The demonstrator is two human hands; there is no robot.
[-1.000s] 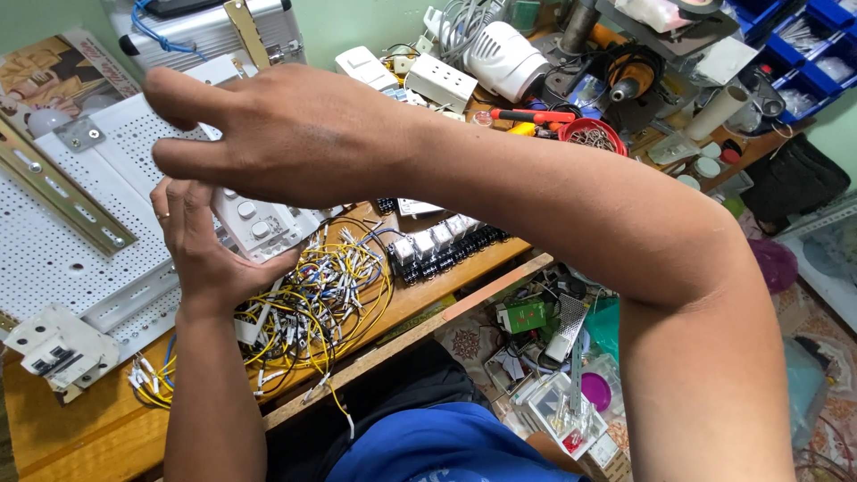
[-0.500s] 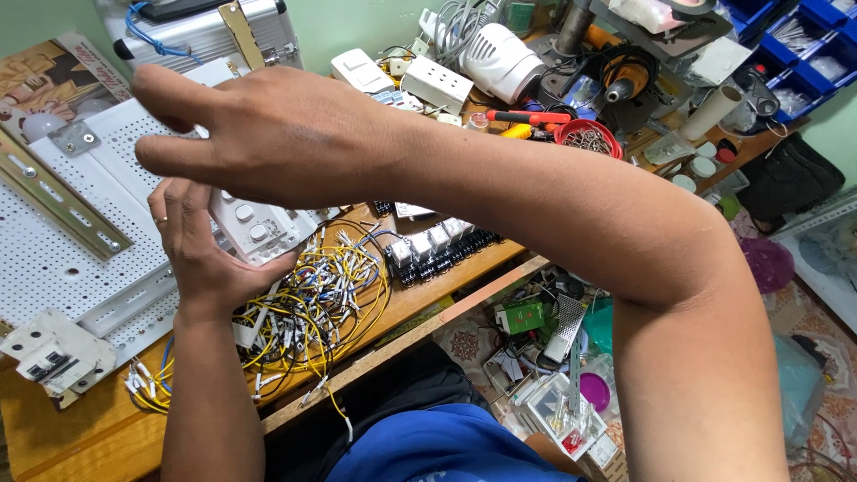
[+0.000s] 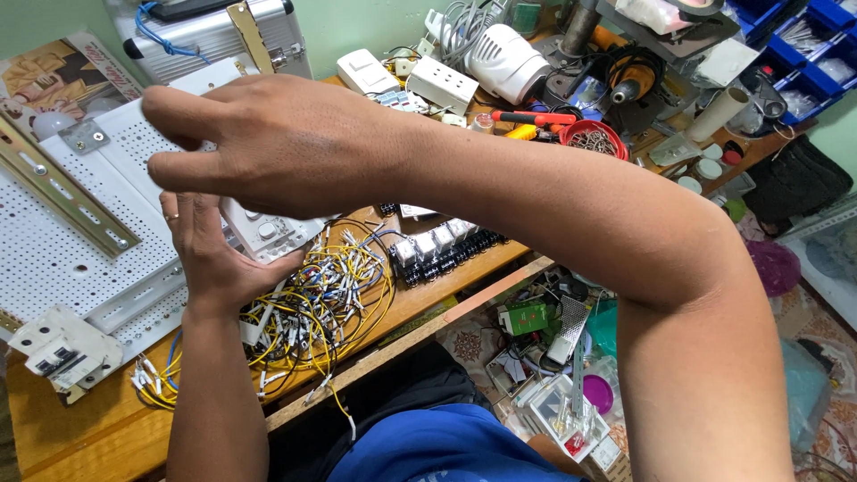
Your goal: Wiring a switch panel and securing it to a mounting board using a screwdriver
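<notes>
My left hand [image 3: 207, 261] comes up from below and grips a white switch module with round buttons [image 3: 268, 234] above the wooden bench. My right arm crosses over from the right, and my right hand [image 3: 268, 143] hovers just above that module, palm down. Its thumb and fingers point left and are spread, with nothing visible between them. The hand hides the module's top. A tangle of yellow, white and blue wires [image 3: 312, 303] hangs from the module onto the bench.
A white perforated mounting panel [image 3: 62, 250] with a metal rail [image 3: 67, 195] lies at left, a white circuit breaker [image 3: 58, 348] at its near corner. A row of black terminal blocks [image 3: 446, 252] sits mid-bench. Tools, a white socket strip [image 3: 442, 85] and a red bowl [image 3: 594, 138] crowd the back.
My right hand has drifted slightly right and down over the module. My left hand keeps its grip on the module.
</notes>
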